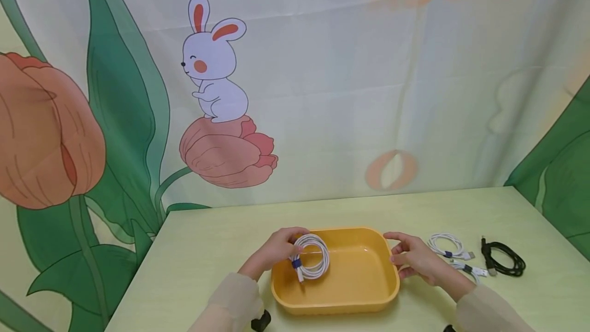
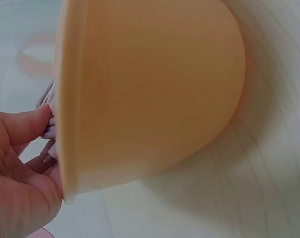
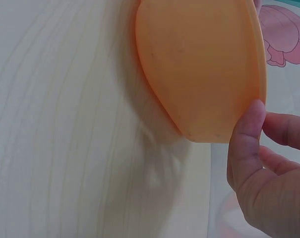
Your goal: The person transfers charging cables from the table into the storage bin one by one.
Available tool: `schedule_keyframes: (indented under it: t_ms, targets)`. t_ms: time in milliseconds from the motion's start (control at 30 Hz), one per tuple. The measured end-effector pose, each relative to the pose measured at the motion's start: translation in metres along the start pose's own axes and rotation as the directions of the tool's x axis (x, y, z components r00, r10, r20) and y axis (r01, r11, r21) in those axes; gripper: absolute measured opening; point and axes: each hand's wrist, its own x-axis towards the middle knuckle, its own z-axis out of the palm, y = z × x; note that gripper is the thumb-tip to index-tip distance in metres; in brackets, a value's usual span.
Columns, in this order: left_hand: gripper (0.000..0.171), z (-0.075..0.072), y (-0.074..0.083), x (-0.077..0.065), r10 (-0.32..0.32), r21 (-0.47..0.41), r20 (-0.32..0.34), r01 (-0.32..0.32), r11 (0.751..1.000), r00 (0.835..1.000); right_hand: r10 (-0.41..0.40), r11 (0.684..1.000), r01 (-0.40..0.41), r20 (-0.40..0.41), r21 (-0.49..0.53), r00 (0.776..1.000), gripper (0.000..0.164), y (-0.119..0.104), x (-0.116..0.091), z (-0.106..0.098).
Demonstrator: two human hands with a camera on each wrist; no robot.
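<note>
A coiled white cable (image 1: 313,256) with a dark blue tie hangs over the left part of the yellow tray (image 1: 355,306). My left hand (image 1: 278,248) pinches the coil at its left side, by the tray's left rim. In the left wrist view, the tray's outer wall (image 2: 154,89) hides most of the coil. At the opposite end, my right hand (image 1: 417,259) holds the tray's right rim. The right wrist view shows its fingertips at the rim, one of them against the outer wall (image 3: 199,69).
Right of the tray lie a white cable coil (image 1: 446,244), another white cable (image 1: 469,269) with a dark tie, and a black cable coil (image 1: 507,260). A printed curtain (image 1: 322,91) hangs behind the pale wooden table (image 1: 207,250).
</note>
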Motion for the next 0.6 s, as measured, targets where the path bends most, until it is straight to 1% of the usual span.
schedule_keyframes:
  t_ms: [200,467,600]
  targets:
    - [0.04,-0.0007,0.0005,0.0025,0.003,0.029,0.024,-0.003,1.0,1.0,-0.006,1.0,0.006,0.008,0.001,1.0,0.061,0.0032,0.0022,-0.0012]
    - [0.039,-0.0021,0.0015,0.0074,-0.008,0.103,0.055,0.002,0.995,0.998,-0.01,1.0,0.01,0.005,0.001,1.0,0.06,0.0022,0.0013,-0.001]
    - [0.038,-0.0028,0.0022,0.009,-0.013,0.112,0.076,0.005,0.994,0.997,-0.012,1.0,0.012,0.004,0.004,1.0,0.06,0.0029,0.0014,-0.001]
